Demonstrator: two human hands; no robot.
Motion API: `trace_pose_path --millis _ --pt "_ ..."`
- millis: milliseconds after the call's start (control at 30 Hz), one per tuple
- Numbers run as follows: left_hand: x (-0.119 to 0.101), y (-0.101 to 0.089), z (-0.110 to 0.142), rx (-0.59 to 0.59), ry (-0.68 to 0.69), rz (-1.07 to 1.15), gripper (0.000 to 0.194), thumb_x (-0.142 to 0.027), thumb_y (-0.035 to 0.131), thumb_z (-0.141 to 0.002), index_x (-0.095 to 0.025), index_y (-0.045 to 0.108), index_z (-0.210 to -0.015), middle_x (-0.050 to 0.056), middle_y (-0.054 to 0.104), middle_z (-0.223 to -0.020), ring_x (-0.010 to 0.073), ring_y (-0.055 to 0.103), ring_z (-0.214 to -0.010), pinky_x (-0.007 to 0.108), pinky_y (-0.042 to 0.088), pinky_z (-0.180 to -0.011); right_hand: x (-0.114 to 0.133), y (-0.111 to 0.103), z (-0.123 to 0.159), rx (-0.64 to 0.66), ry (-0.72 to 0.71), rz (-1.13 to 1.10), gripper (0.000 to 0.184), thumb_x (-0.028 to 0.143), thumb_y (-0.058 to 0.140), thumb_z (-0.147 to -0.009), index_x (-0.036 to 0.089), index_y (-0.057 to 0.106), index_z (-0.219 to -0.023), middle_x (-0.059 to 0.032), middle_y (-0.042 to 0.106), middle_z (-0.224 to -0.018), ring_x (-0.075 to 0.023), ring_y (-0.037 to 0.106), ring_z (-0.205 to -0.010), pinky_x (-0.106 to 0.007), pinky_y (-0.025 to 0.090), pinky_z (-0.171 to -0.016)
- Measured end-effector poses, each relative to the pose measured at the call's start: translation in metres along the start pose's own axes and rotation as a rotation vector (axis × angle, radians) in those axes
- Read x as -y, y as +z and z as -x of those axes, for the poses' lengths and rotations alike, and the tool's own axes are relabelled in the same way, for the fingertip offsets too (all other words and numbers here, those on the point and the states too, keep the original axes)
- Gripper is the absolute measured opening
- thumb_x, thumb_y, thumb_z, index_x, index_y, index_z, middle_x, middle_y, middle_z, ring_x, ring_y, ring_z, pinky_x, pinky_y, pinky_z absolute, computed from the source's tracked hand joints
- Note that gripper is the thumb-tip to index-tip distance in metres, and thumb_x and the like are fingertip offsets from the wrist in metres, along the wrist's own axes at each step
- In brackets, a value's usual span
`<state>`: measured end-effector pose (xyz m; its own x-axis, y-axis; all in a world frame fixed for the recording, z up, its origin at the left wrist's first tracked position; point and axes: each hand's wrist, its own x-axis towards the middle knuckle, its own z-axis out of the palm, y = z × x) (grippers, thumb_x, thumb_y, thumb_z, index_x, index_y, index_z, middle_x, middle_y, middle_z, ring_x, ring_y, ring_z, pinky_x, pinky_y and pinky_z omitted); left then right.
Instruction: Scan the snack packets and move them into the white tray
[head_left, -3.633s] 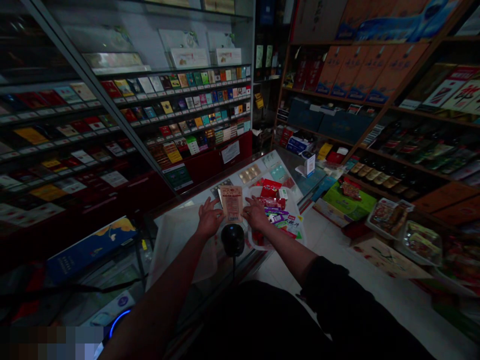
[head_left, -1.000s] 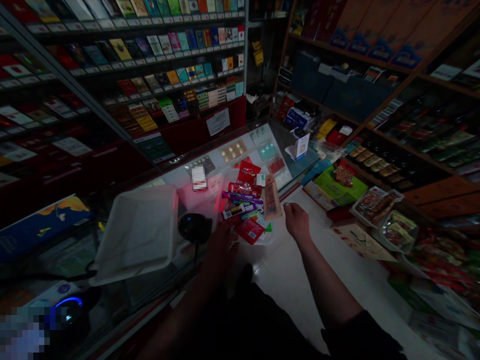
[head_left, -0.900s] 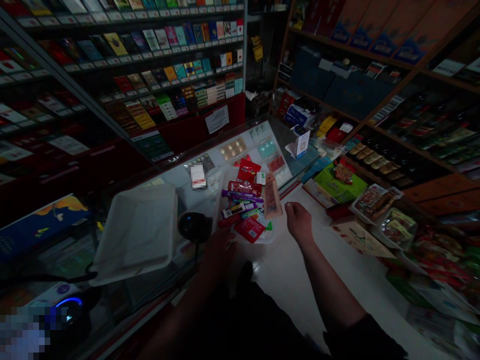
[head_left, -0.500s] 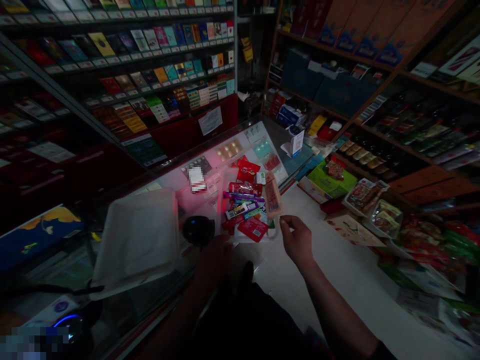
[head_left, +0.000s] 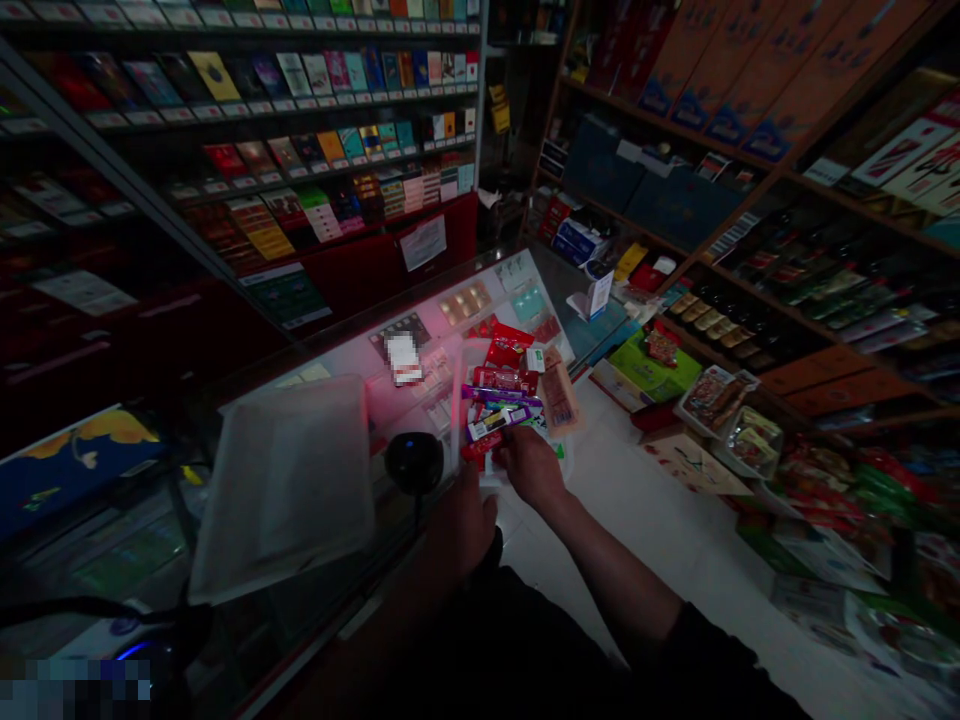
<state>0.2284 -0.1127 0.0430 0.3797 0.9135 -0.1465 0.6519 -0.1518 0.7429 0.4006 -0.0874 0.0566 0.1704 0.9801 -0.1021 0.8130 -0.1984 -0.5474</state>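
Note:
A white plastic tray [head_left: 457, 400] of packaged snacks rests at the front edge of the glass counter. Inside it are red packets [head_left: 508, 346], purple-wrapped sticks [head_left: 499, 398] and a tan packet [head_left: 559, 395] along the right side. My right hand [head_left: 534, 465] reaches into the front of the tray, its fingers curled down among the wrappers; what they grip is hidden. My left hand [head_left: 465, 520] is closed at the tray's near left corner, seemingly on its rim, in deep shadow. Just left of it stands a black round-headed scanner [head_left: 415, 462].
A second white tray [head_left: 289, 480] lies on the counter to the left. Beyond is a pixelated white box [head_left: 405, 358]. Cigarette shelves [head_left: 300, 90] line the back wall. Boxes and snack bags [head_left: 840, 490] are piled on the right, beside the pale floor [head_left: 630, 490].
My right hand has moved left from beside the tray to the packets inside it. My left hand has shifted slightly right, and the camera view has turned a little.

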Motion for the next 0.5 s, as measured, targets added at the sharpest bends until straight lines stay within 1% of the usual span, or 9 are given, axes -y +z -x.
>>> trace_pose_path --millis 67,167,300,400,500 --pt "0.0 0.002 -0.001 -0.02 -0.036 0.088 0.058 -0.024 0.062 -0.091 -0.023 0.05 -0.148 0.012 0.077 -0.12 0.0303 0.072 -0.115 0.041 0.053 -0.099 0.003 0.004 -0.004 0.017 0.008 0.046 0.028 0.015 0.063 -0.089 0.02 0.069 -0.116 -0.0104 0.071 -0.113 -0.0248 0.066 -0.103 -0.032 0.048 -0.089" --pt "-0.004 0.001 -0.005 -0.036 -0.083 0.202 0.058 -0.025 0.062 -0.091 -0.024 0.05 -0.148 0.011 0.076 -0.122 0.0302 0.072 -0.116 0.043 0.053 -0.1 0.005 0.009 -0.008 0.042 -0.006 0.106 0.03 0.017 0.065 -0.09 0.019 0.067 -0.12 -0.0112 0.071 -0.114 -0.026 0.065 -0.105 -0.033 0.047 -0.09" --pt "-0.011 -0.003 -0.011 -0.02 -0.124 0.413 0.065 -0.02 0.063 -0.089 -0.025 0.045 -0.151 0.011 0.073 -0.129 0.0268 0.073 -0.113 0.042 0.056 -0.1 0.004 0.015 -0.011 0.046 -0.021 0.17 0.036 0.02 0.067 -0.09 0.02 0.065 -0.126 -0.0114 0.07 -0.118 -0.0263 0.064 -0.105 -0.033 0.046 -0.089" --pt "-0.012 -0.001 -0.015 0.002 -0.158 0.516 0.068 -0.019 0.064 -0.088 -0.025 0.042 -0.152 0.012 0.069 -0.136 0.0244 0.074 -0.106 0.041 0.059 -0.096 0.001 0.017 -0.016 0.053 -0.025 0.196 0.028 0.02 0.065 -0.091 0.021 0.067 -0.119 -0.0101 0.071 -0.112 -0.025 0.064 -0.101 -0.032 0.045 -0.087" --pt "-0.01 0.003 -0.016 0.029 -0.154 0.543 0.067 -0.021 0.065 -0.087 -0.025 0.044 -0.151 0.014 0.061 -0.147 0.0226 0.074 -0.103 0.038 0.062 -0.091 -0.001 0.016 -0.021 0.05 -0.012 0.191 0.019 0.021 0.062 -0.093 0.021 0.068 -0.111 -0.0095 0.071 -0.107 -0.0239 0.064 -0.096 -0.032 0.044 -0.083"
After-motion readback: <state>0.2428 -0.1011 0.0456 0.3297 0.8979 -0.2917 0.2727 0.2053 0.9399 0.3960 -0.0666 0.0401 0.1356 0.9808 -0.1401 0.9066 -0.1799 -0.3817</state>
